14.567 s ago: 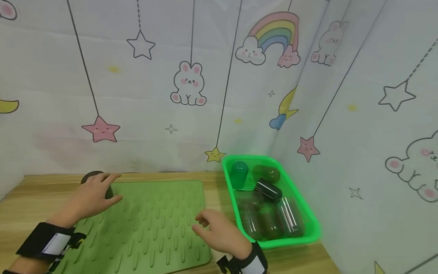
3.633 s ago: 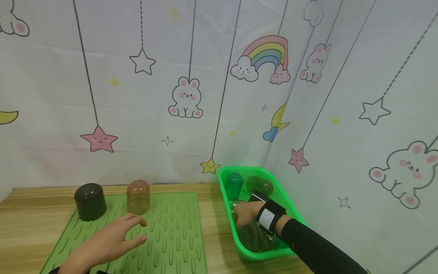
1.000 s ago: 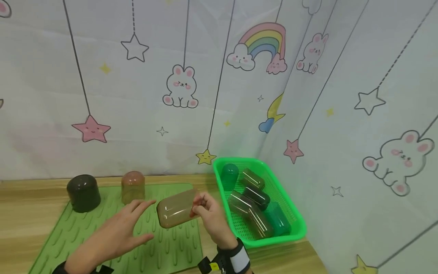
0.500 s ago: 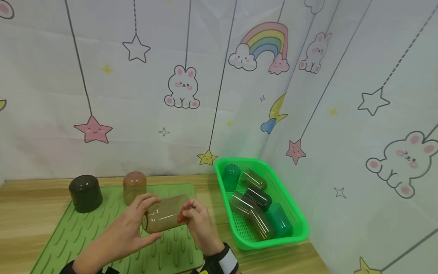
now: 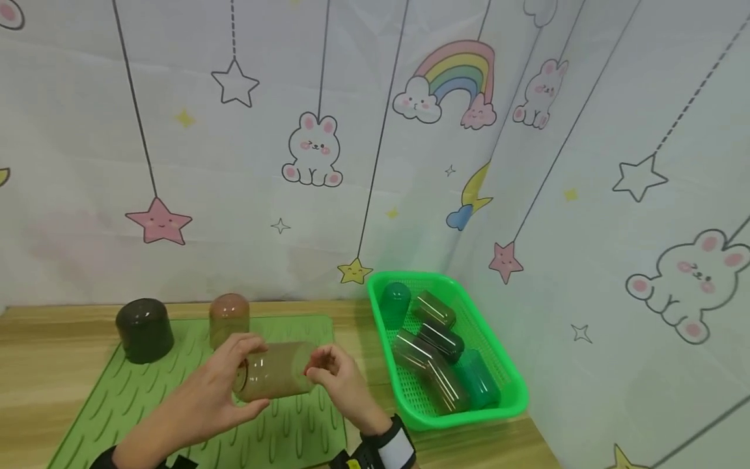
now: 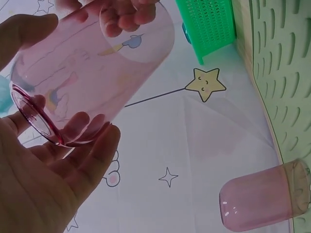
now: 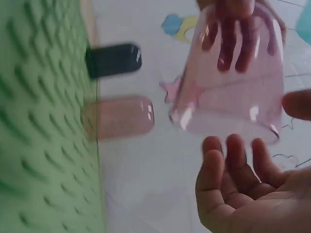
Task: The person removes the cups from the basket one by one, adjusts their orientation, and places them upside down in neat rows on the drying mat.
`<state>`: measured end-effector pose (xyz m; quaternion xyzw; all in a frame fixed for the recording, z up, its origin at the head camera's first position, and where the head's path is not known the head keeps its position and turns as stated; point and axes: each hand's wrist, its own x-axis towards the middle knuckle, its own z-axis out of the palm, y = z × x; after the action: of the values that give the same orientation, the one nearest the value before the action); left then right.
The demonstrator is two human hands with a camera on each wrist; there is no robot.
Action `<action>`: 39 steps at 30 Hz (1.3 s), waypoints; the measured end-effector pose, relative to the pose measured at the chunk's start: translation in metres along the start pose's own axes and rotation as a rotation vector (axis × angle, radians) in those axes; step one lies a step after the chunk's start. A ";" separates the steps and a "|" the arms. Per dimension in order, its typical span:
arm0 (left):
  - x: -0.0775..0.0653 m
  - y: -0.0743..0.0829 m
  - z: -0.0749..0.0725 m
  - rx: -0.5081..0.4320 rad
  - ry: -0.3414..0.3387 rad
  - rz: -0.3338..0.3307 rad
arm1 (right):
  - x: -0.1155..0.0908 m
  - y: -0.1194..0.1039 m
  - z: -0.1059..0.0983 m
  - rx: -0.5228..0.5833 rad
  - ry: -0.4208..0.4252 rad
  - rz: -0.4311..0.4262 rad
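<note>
My left hand (image 5: 205, 391) holds a see-through tinted cup (image 5: 275, 372) at its base, fingers and thumb around the wall. The cup lies sideways in the air above the green mat (image 5: 305, 426), its mouth toward my right hand (image 5: 346, 384). The right thumb and curled fingertips are at the rim; in the right wrist view the fingers (image 7: 235, 155) sit right by the mouth. Behind my left hand a brownish-pink cup (image 5: 230, 319) stands upside down on the mat. A dark cup (image 5: 145, 331) stands upside down at the mat's back left corner.
On the right, a green plastic basket (image 5: 510, 391) holds several tinted cups, among them a teal one (image 5: 477, 381) and a dark one (image 5: 442, 339). A patterned cloth backdrop (image 5: 234, 260) rises behind the wooden table (image 5: 29, 365).
The cup has come out of the basket in my right hand and moved left. My left hand has since closed around its base. Earlier, the brownish-pink cup appeared on the mat.
</note>
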<state>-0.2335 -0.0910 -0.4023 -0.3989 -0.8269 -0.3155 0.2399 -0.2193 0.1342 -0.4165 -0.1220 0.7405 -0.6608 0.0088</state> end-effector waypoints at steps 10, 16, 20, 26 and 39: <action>0.002 0.000 -0.009 0.006 -0.067 0.001 | -0.004 -0.001 -0.004 -0.715 0.011 -0.505; 0.000 -0.001 -0.011 -0.110 -0.160 -0.052 | -0.005 0.002 -0.002 -0.892 -0.130 -0.588; 0.000 -0.003 -0.009 -0.217 -0.196 -0.074 | -0.003 0.004 -0.001 -0.968 -0.116 -0.628; -0.003 -0.007 -0.006 -0.295 -0.235 -0.129 | -0.002 0.003 0.002 -1.064 -0.105 -0.651; -0.003 -0.011 -0.002 -0.360 -0.349 -0.144 | -0.002 0.006 0.008 -1.152 -0.144 -0.619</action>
<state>-0.2399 -0.0991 -0.4069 -0.4235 -0.8126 -0.4004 -0.0042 -0.2171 0.1268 -0.4233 -0.3584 0.9040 -0.1208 -0.1991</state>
